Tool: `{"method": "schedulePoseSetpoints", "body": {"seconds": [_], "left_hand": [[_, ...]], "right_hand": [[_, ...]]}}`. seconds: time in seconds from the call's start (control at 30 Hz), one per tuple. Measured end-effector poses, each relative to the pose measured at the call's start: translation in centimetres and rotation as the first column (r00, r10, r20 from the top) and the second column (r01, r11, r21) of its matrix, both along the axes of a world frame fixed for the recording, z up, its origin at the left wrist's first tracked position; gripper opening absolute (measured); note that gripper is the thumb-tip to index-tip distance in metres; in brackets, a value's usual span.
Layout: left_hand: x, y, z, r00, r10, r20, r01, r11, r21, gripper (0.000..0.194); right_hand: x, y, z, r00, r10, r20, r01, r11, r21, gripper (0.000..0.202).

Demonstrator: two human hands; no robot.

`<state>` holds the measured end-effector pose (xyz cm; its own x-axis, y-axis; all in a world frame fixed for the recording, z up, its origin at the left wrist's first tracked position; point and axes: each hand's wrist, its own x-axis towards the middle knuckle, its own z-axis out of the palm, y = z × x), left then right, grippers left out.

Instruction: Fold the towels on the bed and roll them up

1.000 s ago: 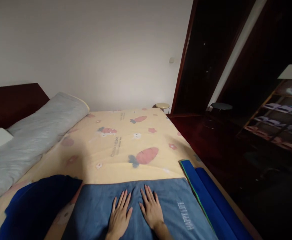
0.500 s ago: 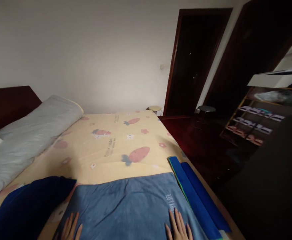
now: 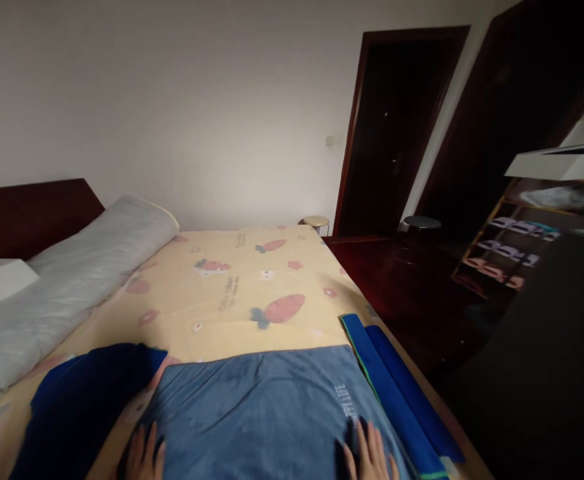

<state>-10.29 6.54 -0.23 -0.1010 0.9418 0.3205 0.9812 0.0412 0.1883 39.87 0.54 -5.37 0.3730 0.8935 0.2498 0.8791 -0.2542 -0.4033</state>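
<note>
A grey-blue cloth (image 3: 257, 407), soft like a towel, lies spread on the bed at the bottom of the view, with small white lettering near its right edge. My left hand (image 3: 145, 457) rests at its left edge, fingers stretched out. Over by the lettering, my right hand (image 3: 369, 453) is spread, its fingers apart and dark shadow beside them. Neither hand grips anything; both are cut off at the frame's lower edge. A crumpled dark blue cloth (image 3: 89, 400) is to the left, and folded bright blue cloth strips (image 3: 397, 393) with green edging lie along the right.
The bed's yellow sheet (image 3: 237, 267) has carrot and flower prints. A long grey pillow or rolled quilt (image 3: 87, 267) lies before the dark headboard (image 3: 27, 213). Beyond the bed are stools (image 3: 317, 221), a dark door (image 3: 397, 133) and a shoe rack (image 3: 507, 233) at right.
The whole scene sits slightly further right in view, as the camera has turned a little left. Both hands stay on the grey-blue cloth; it and the other cloths look the same.
</note>
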Motion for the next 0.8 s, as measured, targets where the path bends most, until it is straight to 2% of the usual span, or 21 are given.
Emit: {"method": "schedulePoseSetpoints", "body": {"seconds": [0.07,0.13,0.17,0.23,0.27,0.33,0.5,0.57,0.6,0.67,0.73,0.8], "left_hand": [[4.8,2.4,0.6,1.000,-0.017,-0.019,0.017,1.000,0.024,0.055],[11.1,5.4,1.2,0.975,-0.218,-0.050,0.216,0.975,-0.045,0.054],[14.1,6.8,1.4,0.942,-0.331,-0.048,0.325,0.940,-0.107,0.054],[18.5,9.3,1.5,0.907,-0.420,-0.040,0.401,0.887,-0.229,0.053],[19.5,10.3,1.3,0.901,-0.433,-0.039,0.406,0.870,-0.281,0.053],[18.7,11.6,0.9,0.910,-0.411,-0.052,0.372,0.865,-0.338,0.053],[9.4,13.3,0.1,0.943,-0.300,-0.144,0.251,0.926,-0.283,0.049],[8.3,13.6,0.2,0.940,-0.284,-0.190,0.241,0.945,-0.222,0.049],[8.8,13.6,0.2,0.941,-0.269,-0.206,0.235,0.956,-0.177,0.050],[11.7,13.4,0.1,0.937,-0.272,-0.218,0.259,0.962,-0.088,0.053],[15.4,13.2,-0.2,0.903,-0.376,-0.206,0.371,0.926,-0.062,0.057],[17.8,13.4,-0.2,0.848,-0.499,-0.180,0.489,0.867,-0.100,0.058]], "right_hand": [[-3.9,3.5,2.7,0.974,0.225,-0.019,-0.226,0.974,-0.001,0.064],[-8.3,7.6,5.6,0.889,0.454,-0.056,-0.456,0.890,-0.020,0.056],[-10.3,9.6,6.8,0.843,0.533,-0.073,-0.537,0.843,-0.043,0.056],[-12.7,13.0,8.1,0.762,0.640,-0.098,-0.647,0.755,-0.106,0.056],[-12.8,14.3,8.1,0.737,0.668,-0.101,-0.676,0.724,-0.139,0.056],[-10.7,16.0,7.3,0.735,0.673,-0.088,-0.674,0.710,-0.201,0.055],[-0.4,16.7,4.4,0.867,0.497,0.039,-0.479,0.852,-0.211,0.059],[0.9,16.7,4.0,0.874,0.481,0.070,-0.461,0.866,-0.193,0.060],[0.4,16.7,4.0,0.868,0.490,0.077,-0.471,0.864,-0.179,0.060],[-2.2,17.0,4.1,0.843,0.533,0.076,-0.519,0.842,-0.146,0.058],[-5.3,17.6,4.3,0.804,0.592,0.053,-0.582,0.802,-0.137,0.056],[-7.2,18.3,4.7,0.786,0.618,0.029,-0.608,0.780,-0.150,0.056]]}}
